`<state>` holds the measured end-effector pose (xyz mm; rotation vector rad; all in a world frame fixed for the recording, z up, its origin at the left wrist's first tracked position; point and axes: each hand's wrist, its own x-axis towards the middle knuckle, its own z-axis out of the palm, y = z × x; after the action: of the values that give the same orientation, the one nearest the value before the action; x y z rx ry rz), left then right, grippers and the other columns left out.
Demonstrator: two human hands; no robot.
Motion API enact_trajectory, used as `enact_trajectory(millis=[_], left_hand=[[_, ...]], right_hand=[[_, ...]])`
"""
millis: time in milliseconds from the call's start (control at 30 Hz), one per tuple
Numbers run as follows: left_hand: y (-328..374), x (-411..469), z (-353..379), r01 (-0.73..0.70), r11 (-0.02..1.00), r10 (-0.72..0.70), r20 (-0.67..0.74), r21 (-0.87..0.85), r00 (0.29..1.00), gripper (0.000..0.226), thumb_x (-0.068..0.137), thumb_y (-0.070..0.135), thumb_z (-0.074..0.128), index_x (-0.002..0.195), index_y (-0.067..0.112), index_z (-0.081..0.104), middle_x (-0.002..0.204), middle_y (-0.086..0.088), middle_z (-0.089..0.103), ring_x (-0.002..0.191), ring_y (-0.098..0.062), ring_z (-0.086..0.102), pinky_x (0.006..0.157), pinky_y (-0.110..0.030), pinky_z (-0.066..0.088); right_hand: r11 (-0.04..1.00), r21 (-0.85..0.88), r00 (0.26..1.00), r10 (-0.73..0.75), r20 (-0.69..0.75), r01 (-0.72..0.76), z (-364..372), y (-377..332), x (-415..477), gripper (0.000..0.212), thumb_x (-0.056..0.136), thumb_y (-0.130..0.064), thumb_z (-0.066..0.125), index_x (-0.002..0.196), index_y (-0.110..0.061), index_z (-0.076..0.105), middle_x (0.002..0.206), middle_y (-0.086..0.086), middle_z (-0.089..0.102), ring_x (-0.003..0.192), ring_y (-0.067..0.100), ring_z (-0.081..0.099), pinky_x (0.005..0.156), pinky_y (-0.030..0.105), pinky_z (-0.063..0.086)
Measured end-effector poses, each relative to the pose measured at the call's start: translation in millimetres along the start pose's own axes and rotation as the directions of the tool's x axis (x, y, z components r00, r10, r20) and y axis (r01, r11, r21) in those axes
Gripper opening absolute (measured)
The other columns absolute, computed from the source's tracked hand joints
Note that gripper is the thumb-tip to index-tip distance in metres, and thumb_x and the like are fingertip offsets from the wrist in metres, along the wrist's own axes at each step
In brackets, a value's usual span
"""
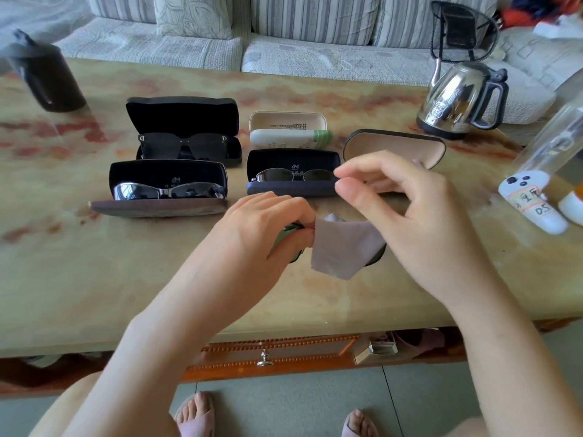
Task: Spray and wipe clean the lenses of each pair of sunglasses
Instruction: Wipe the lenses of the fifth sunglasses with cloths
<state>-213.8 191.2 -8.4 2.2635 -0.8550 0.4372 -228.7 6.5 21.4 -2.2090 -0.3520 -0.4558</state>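
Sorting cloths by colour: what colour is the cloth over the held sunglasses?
The soft wiping cloth is pale lilac-grey; head view.

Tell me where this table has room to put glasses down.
Bare tabletop lies near left, before the brown case, and between the dark bottle and black case. Cases crowd the middle; kettle and spray bottle crowd the right.

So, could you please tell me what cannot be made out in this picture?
Head view:
Dark-framed sunglasses: mostly hidden by the left hand and grey wiping cloth.
Tan-lined open case: inside blocked by the right hand.
Clear plastic bottle: blurred, cut off by the right edge.
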Motion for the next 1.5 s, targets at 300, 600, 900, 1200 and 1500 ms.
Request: enact_trajectory(millis=[300, 600, 900, 1200, 1500], left_hand=[[1.4, 2.1, 1.5, -0.068, 0.997, 0.068, -0.001, 0.033, 0.998, 0.027, 0.091, 0.030, 0.043, 0.084, 0.012, 0.063, 0.076, 0.016, 0.046, 0.073, -0.014, 0.046, 0.076, -0.030, 0.040], [-1.2, 2.1, -3.5, -0.099, 0.993, 0.101, -0.017, 0.070, 0.995, 0.025, 0.093, 0.033, 0.046, 0.085, 0.018, 0.064, 0.073, 0.027, 0.040, 0.075, -0.004, 0.039, 0.103, -0.043, 0.038], [0.3, 0.6, -11.1, -0.052, 0.998, 0.050, -0.069, -0.019, 0.996, 0.022, 0.091, 0.032, 0.049, 0.086, 0.016, 0.065, 0.075, 0.020, 0.055, 0.071, 0.004, 0.047, 0.098, -0.018, 0.035], [13.2, -0.1, 0.7, -0.076, 0.996, 0.077, -0.030, 0.047, 0.997, 0.020, 0.090, 0.025, 0.047, 0.084, 0.014, 0.062, 0.077, 0.017, 0.046, 0.071, -0.008, 0.044, 0.068, -0.026, 0.039], [10.6, -0.4, -1.7, -0.033, 0.998, 0.036, -0.070, 0.048, 0.997, 0.017, 0.090, 0.027, 0.045, 0.086, 0.018, 0.058, 0.074, 0.027, 0.039, 0.070, -0.003, 0.038, 0.068, -0.024, 0.036]], right_hand=[[0.990, -0.122, 0.945, 0.105, 0.309, -0.070, -2.5, 6.5, -6.9, 0.026, 0.079, -0.056, 0.068, 0.069, -0.032, 0.068, 0.070, -0.008, 0.055, 0.078, 0.007, 0.053, 0.069, 0.031, 0.038], [0.965, 0.159, 0.874, 0.110, 0.473, -0.207, -12.5, 3.3, -2.2, 0.028, 0.085, -0.037, 0.065, 0.071, -0.014, 0.072, 0.065, -0.002, 0.072, 0.065, 0.007, 0.066, 0.074, 0.017, 0.046], [0.970, 0.141, 0.872, 0.108, 0.477, -0.198, -35.2, 13.8, -4.8, 0.007, 0.071, -0.040, 0.073, 0.064, -0.038, 0.073, 0.091, 0.009, 0.071, 0.103, 0.022, 0.061, 0.094, 0.017, 0.041], [0.970, 0.158, 0.895, 0.100, 0.435, -0.185, -14.2, 6.4, -3.3, 0.037, 0.079, -0.047, 0.065, 0.072, -0.011, 0.071, 0.068, 0.010, 0.068, 0.066, 0.019, 0.061, 0.073, 0.037, 0.044], [0.971, 0.172, 0.920, 0.087, 0.383, -0.164, -5.2, 1.4, -2.1, 0.035, 0.088, -0.044, 0.063, 0.077, -0.012, 0.072, 0.069, -0.002, 0.073, 0.068, 0.015, 0.066, 0.065, 0.031, 0.048]])
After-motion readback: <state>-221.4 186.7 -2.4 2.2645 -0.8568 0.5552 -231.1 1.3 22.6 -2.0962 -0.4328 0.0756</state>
